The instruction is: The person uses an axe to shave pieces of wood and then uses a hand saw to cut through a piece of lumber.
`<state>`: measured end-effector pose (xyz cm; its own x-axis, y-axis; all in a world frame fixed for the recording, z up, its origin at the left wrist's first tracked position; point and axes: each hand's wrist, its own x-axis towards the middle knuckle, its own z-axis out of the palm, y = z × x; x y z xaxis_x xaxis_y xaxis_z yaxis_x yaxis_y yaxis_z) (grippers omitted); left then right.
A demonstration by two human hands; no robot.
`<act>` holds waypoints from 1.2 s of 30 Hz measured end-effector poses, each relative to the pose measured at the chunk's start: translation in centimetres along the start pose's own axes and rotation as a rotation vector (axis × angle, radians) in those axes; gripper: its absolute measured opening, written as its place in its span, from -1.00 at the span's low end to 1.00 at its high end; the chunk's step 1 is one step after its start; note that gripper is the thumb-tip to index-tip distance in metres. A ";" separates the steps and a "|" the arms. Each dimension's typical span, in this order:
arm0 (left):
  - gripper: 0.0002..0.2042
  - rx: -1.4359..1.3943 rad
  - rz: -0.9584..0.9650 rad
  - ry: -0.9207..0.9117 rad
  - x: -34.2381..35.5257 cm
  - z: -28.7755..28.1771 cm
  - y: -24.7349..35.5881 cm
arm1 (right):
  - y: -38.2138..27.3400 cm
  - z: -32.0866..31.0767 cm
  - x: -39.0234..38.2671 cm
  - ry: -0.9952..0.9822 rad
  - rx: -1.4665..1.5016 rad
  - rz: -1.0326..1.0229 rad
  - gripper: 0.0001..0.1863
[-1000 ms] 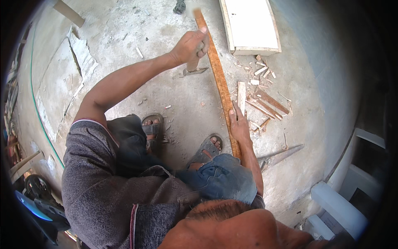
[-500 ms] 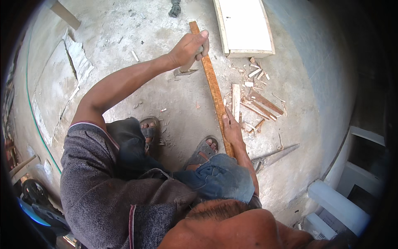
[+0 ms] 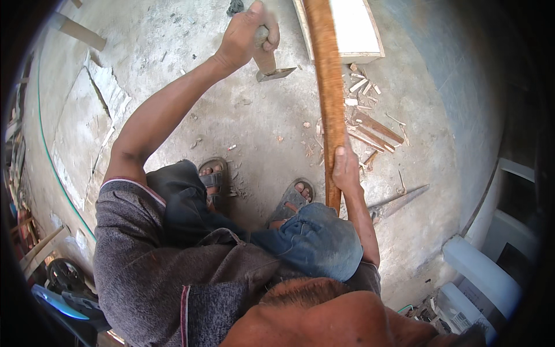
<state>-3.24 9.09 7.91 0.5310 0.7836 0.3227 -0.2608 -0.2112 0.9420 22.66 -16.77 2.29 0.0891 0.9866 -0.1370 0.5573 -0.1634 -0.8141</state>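
My left hand [image 3: 245, 37] is raised at the upper middle, its fingers closed round the handle of a hatchet [image 3: 266, 58]. The handle is wooden with a rounded end, and a flat metal blade hangs at its lower end, apart from the wood. A long brown wooden strip [image 3: 330, 87] stands steeply tilted to the right of the hatchet, and its upper end runs out of the picture. My right hand [image 3: 347, 168] grips this strip near its lower end, thumb on the front face. The strip's lower end is beside my right knee [image 3: 326, 240].
A white-topped wooden box [image 3: 355, 29] lies beyond the strip. Wood scraps [image 3: 378, 130] litter the concrete floor, and a saw-like blade [image 3: 402, 199] lies right of my right forearm. Pale blue-grey containers [image 3: 480, 283] stand at lower right. A green hose [image 3: 52, 162] runs along the left.
The strip has been lifted and swung rightward, its far end leaving the picture. My left hand, with the hatchet, has moved up and left, away from it. My right hand has shifted right.
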 end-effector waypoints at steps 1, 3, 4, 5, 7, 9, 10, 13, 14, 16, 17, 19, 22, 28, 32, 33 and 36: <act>-0.35 -0.045 0.004 0.054 0.1 0.1 0.7 | 1.4 2.4 -0.1 -0.177 -0.133 0.218 -0.37; -0.33 -0.169 0.073 0.069 1.1 -0.1 1.9 | 3.6 3.7 -1.1 -0.140 -0.114 0.270 -0.43; -0.33 -0.245 0.137 0.030 2.2 -0.4 2.9 | 4.0 3.8 -1.5 -0.072 -0.088 0.225 -0.44; -0.33 -0.331 0.161 0.008 2.2 -0.1 3.5 | 4.4 4.1 -3.2 -0.032 -0.054 0.211 -0.45; -0.36 -0.451 0.189 0.150 2.6 -0.1 5.1 | 1.9 3.1 -2.7 0.086 -0.032 0.007 -0.40; -0.37 -0.516 0.123 0.272 2.4 -0.5 5.5 | 0.4 0.7 -1.8 0.167 0.045 -0.036 -0.38; -0.46 -0.731 0.173 0.086 2.1 -3.0 3.8 | 0.6 -0.1 -1.5 0.215 0.010 -0.024 -0.37; -0.52 -0.672 -0.087 0.431 1.1 -4.1 3.9 | 2.3 -2.6 -2.4 0.400 -0.155 0.035 -0.37; -0.59 -0.722 -0.131 0.540 0.8 -4.0 3.7 | 4.4 -3.1 -3.3 0.458 -0.192 0.052 -0.37; -0.58 -0.877 -0.169 0.597 0.2 -5.0 3.1 | 6.5 -4.0 -5.4 0.548 -0.220 0.128 -0.37; -0.57 -0.935 -0.190 0.623 0.0 -5.3 3.0 | 7.4 -4.0 -6.7 0.588 -0.202 0.190 -0.37; -0.57 -0.984 -0.214 0.635 0.0 -5.6 2.2 | 10.0 -4.5 -8.9 0.676 -0.247 0.267 -0.37; -0.57 -0.983 -0.243 0.670 0.1 -4.6 1.4 | 13.3 -5.2 -11.5 0.739 -0.319 0.410 -0.37; -0.61 -0.942 -0.384 0.725 -0.3 -1.8 -1.4 | 18.7 -4.5 -16.3 0.816 -0.490 0.600 -0.39; -0.65 -0.866 -0.562 0.816 -1.8 0.2 -4.6 | 22.6 -3.4 -19.4 0.800 -0.563 0.636 -0.44; -0.66 -0.856 -0.606 0.828 -2.3 0.6 -5.5 | 22.5 -3.3 -19.3 0.777 -0.602 0.648 -0.45; -0.65 -0.750 -0.733 0.855 -4.0 1.4 -7.5 | 17.0 -2.6 -14.4 0.686 -0.671 0.480 -0.43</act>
<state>-2.26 6.77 -0.33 0.1440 0.7509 -0.6445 -0.6556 0.5603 0.5062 32.98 -33.69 -8.08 0.7478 0.6452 0.1563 0.6617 -0.7052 -0.2547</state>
